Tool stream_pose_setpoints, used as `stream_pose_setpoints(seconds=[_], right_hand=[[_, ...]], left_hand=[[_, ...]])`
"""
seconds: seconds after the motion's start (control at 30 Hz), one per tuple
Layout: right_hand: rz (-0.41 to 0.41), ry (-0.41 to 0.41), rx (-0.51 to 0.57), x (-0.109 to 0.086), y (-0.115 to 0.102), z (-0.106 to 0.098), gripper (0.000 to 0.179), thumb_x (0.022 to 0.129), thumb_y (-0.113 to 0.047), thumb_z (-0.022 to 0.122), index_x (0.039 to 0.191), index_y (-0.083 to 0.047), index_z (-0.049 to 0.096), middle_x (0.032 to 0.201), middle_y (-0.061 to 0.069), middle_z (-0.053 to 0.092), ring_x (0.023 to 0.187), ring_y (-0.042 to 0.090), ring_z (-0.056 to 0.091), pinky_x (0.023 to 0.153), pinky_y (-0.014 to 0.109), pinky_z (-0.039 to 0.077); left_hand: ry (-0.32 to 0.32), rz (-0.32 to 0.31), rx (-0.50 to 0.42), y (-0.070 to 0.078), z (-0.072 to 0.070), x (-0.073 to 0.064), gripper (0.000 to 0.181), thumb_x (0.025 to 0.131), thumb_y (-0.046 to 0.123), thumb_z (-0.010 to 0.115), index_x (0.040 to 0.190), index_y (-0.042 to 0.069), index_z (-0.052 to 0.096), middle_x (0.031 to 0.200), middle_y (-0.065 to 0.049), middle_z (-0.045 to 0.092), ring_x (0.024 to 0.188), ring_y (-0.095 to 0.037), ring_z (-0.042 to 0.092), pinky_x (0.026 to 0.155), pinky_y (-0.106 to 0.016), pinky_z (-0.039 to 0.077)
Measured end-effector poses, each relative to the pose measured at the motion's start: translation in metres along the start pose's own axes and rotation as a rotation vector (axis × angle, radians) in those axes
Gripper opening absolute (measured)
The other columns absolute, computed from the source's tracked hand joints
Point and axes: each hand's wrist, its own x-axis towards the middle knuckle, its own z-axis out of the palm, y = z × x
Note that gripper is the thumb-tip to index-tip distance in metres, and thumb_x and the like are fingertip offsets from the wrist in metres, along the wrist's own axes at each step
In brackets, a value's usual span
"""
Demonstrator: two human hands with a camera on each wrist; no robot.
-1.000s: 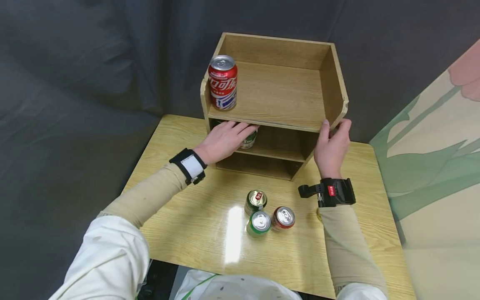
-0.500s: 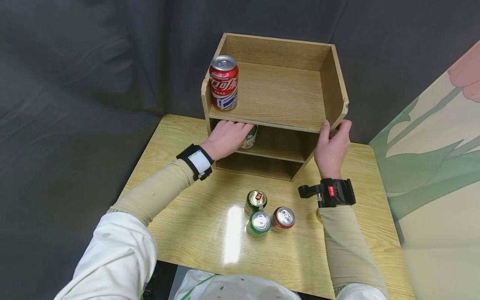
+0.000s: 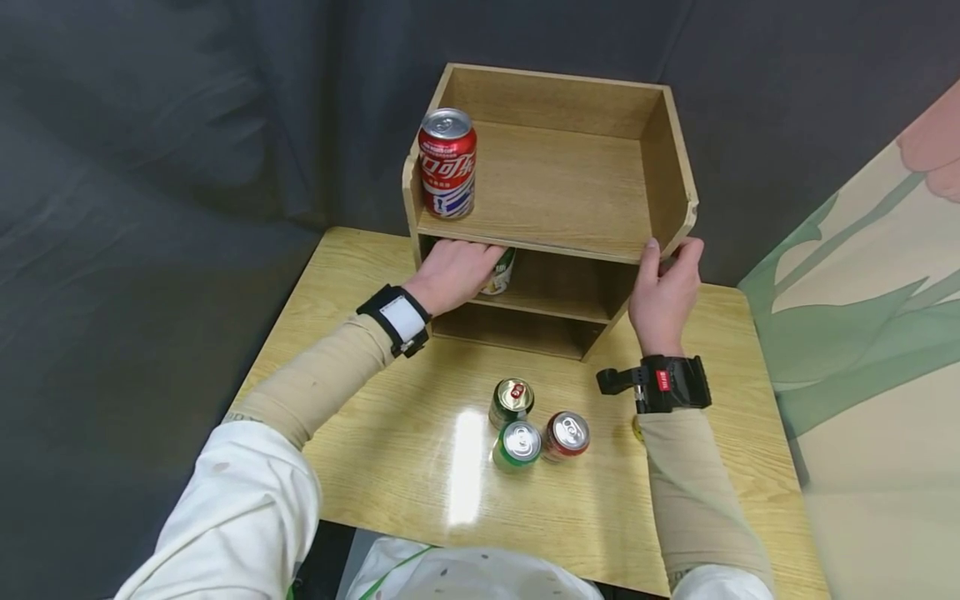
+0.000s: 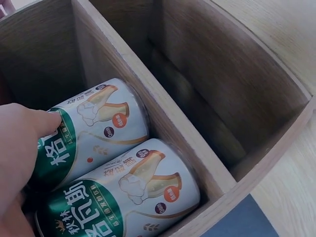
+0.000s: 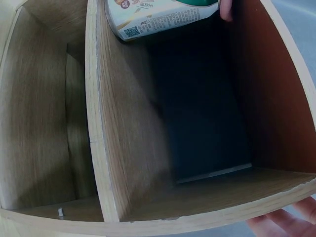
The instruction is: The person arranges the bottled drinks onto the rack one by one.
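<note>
On the middle level of a small wooden shelf [image 3: 562, 179] my left hand [image 3: 459, 271] grips a green-and-white drink can [image 3: 501, 273], mostly covered by the hand in the head view. The left wrist view shows the thumb on this can [image 4: 101, 126], and a second matching can [image 4: 158, 185] stands right beside it. Most of the left fingers are hidden; one fingertip shows by the can [image 5: 158, 17] in the right wrist view. My right hand [image 3: 663, 296] holds the front edge of the shelf's right side, thumb on the near face.
A red cola can [image 3: 447, 167] stands at the left of the top level. On the table [image 3: 360, 467] before the shelf stand a gold-topped can [image 3: 513, 402], a green can [image 3: 517, 446] and a dark red can [image 3: 567, 435]. A yellow item [image 3: 637, 429] is partly under the right forearm.
My left hand and forearm have shifted slightly right, with the fingers further under the top board. The right hand keeps its hold on the shelf, and the table cans have stayed put.
</note>
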Motion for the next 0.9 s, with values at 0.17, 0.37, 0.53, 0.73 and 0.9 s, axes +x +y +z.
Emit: stream_pose_setpoints(seconds=[0.17, 0.37, 0.53, 0.73, 0.9], right_hand=[[-0.012, 0.006, -0.006, 0.000, 0.002, 0.000, 0.042, 0.108, -0.037, 0.047, 0.123, 0.002, 0.048, 0.106, 0.014, 0.062, 0.074, 0.019, 0.049, 0.062, 0.027, 0.033], [-0.005, 0.008, 0.002, 0.000, 0.002, -0.001, 0.043, 0.107, -0.039, 0.047, 0.123, 0.001, 0.049, 0.115, 0.013, 0.064, 0.075, 0.019, 0.050, 0.063, 0.028, 0.034], [0.017, -0.005, 0.004, -0.001, 0.001, -0.001, 0.044, 0.107, -0.040, 0.047, 0.125, 0.000, 0.049, 0.125, 0.010, 0.065, 0.079, 0.017, 0.052, 0.063, 0.028, 0.035], [0.021, -0.011, 0.008, -0.001, -0.001, -0.001, 0.044, 0.107, -0.040, 0.047, 0.126, 0.000, 0.048, 0.127, 0.010, 0.064, 0.080, 0.017, 0.052, 0.063, 0.028, 0.035], [0.023, -0.013, 0.009, -0.001, -0.001, -0.001, 0.044, 0.107, -0.040, 0.047, 0.126, 0.000, 0.048, 0.127, 0.010, 0.064, 0.082, 0.020, 0.053, 0.064, 0.028, 0.035]], left_hand=[[0.030, 0.030, -0.039, 0.002, 0.001, -0.007, 0.046, 0.099, 0.030, 0.068, 0.137, 0.009, 0.054, 0.118, -0.009, 0.066, 0.101, -0.028, 0.066, 0.078, -0.045, 0.054], [0.126, 0.148, -0.097, 0.011, 0.002, -0.020, 0.069, 0.097, 0.031, 0.071, 0.153, 0.005, 0.041, 0.144, -0.013, 0.053, 0.129, -0.029, 0.051, 0.110, -0.043, 0.037], [0.197, 0.259, -0.132, 0.023, 0.003, -0.028, 0.073, 0.097, 0.031, 0.070, 0.157, 0.006, 0.035, 0.157, -0.016, 0.039, 0.144, -0.031, 0.035, 0.121, -0.041, 0.014], [0.243, 0.377, -0.235, 0.038, 0.008, -0.039, 0.065, 0.096, 0.026, 0.072, 0.151, 0.004, 0.045, 0.156, -0.017, 0.041, 0.145, -0.031, 0.034, 0.121, -0.040, 0.017], [0.055, 0.386, -0.296, 0.047, 0.017, -0.049, 0.065, 0.095, 0.028, 0.073, 0.151, 0.010, 0.046, 0.152, -0.012, 0.046, 0.140, -0.027, 0.041, 0.117, -0.037, 0.027]])
